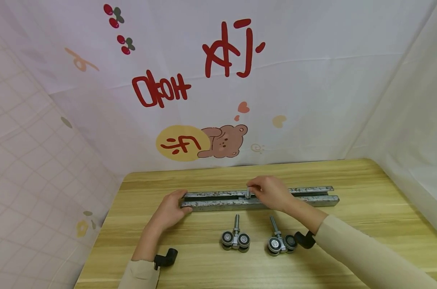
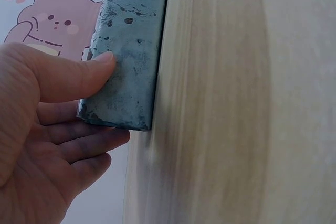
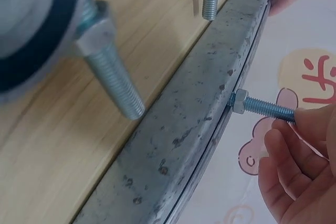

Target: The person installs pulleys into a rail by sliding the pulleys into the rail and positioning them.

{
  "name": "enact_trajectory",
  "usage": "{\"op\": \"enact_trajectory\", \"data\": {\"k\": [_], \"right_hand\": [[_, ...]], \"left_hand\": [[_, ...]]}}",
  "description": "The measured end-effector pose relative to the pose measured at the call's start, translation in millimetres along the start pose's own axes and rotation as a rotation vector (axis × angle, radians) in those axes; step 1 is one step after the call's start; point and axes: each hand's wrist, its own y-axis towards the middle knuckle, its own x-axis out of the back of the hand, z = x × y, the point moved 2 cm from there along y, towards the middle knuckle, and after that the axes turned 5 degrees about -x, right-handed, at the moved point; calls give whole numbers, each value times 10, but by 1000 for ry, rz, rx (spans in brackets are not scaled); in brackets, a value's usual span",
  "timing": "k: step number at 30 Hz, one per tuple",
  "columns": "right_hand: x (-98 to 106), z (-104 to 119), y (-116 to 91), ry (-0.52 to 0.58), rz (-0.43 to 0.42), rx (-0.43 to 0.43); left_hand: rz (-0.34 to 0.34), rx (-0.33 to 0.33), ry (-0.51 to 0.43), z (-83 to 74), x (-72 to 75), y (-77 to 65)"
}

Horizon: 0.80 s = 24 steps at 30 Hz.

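A worn, speckled metal channel rail (image 1: 218, 205) lies across the wooden table, its long slot facing up. At the rail's left end my left hand (image 1: 169, 208) grips it, the thumb (image 2: 94, 74) on the front face and the fingers around the far side and end. My right hand (image 1: 274, 193) pinches the free tip of a threaded bolt (image 3: 268, 109) between thumb and fingers. The bolt rises from the slot near the rail's middle, with a hex nut (image 3: 240, 101) close to the slot. What the bolt joins inside the rail is mostly hidden.
Two roller trolleys stand on the table in front of the rail, a left one (image 1: 235, 240) and a right one (image 1: 280, 243), their threaded bolts pointing up. My right forearm passes close to the right one. A printed white curtain (image 1: 305, 92) hangs behind the table (image 1: 200, 261).
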Motion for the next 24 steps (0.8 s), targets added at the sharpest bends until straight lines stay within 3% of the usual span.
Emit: {"op": "enact_trajectory", "data": {"k": [24], "right_hand": [[-125, 245, 144, -6, 17, 41]], "left_hand": [[-4, -1, 12, -3, -5, 1]]}}
